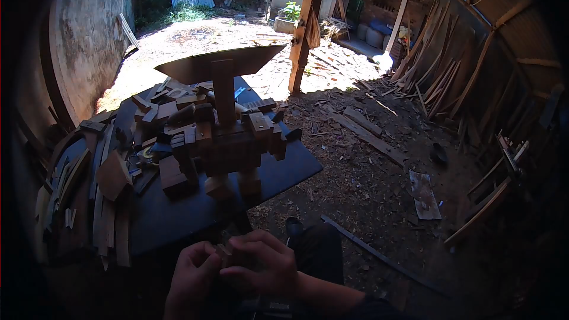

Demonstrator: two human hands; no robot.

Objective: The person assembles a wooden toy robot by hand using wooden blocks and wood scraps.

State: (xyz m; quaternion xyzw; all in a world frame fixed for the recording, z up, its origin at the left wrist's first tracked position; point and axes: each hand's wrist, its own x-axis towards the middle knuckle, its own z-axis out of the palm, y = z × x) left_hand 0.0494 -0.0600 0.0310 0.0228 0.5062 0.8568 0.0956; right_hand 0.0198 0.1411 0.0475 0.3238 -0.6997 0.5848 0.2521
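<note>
My left hand (193, 274) and my right hand (265, 262) meet low in the view, just in front of the dark table (284, 172). Both have their fingers pinched on a small pale piece (224, 249), partly covered by the fingertips and too dim to name. Beyond them on the table stands a wooden assembly (231, 153) of blocks, with an upright post (224, 92) topped by a wide, dark, tapered board (237, 63). Two short block feet show under its near side. A loose wooden block (173, 173) lies left of it.
Curved wood strips (101, 201) and offcuts crowd the table's left side. A wooden roof post (301, 35) stands behind. On the right, planks (370, 136) and a long dark bar (379, 255) lie on the littered ground, with boards leaning along the wall (441, 59).
</note>
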